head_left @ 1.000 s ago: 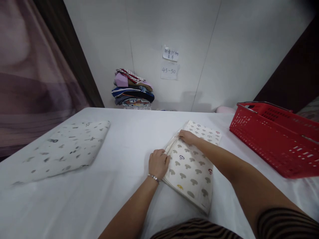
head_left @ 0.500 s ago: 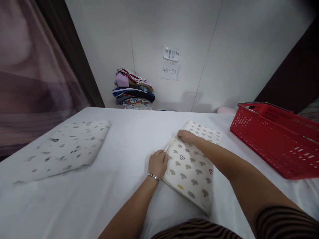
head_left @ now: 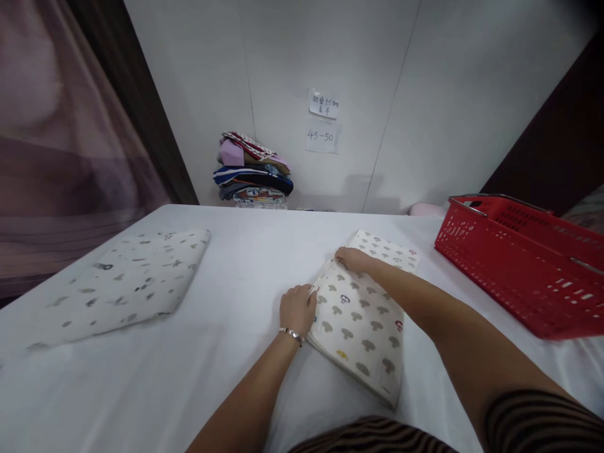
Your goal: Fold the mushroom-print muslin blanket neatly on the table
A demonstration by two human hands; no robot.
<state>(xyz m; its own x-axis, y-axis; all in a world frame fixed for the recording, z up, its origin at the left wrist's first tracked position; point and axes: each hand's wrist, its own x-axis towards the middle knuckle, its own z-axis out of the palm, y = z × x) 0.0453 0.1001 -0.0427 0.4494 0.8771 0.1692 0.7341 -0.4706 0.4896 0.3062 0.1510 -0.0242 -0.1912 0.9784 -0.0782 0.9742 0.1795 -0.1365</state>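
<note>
A folded white cloth (head_left: 363, 321) printed with grey-brown mushrooms lies in front of me on the white-covered table (head_left: 236, 283). Its left edge is between the fingers of my left hand (head_left: 298, 309), which wears a silver bracelet. Farther up that same edge, my right hand (head_left: 350, 258) pinches the layers, and my right forearm crosses over the cloth. Some fingertips of both hands are hidden at the edge. To the left rests a second folded white cloth (head_left: 136, 280) with small grey and dark prints, apart from both hands.
On the right stands a red perforated basket (head_left: 514, 270) with metal handles. Behind the table's far edge, a stack of folded fabrics (head_left: 255, 170) rises against the wall. Two paper signs (head_left: 323, 135) hang there. A pinkish curtain (head_left: 61, 157) borders the left side.
Both hands keep their grip on the cloth's left edge with hardly any movement. The view has shifted very slightly.
</note>
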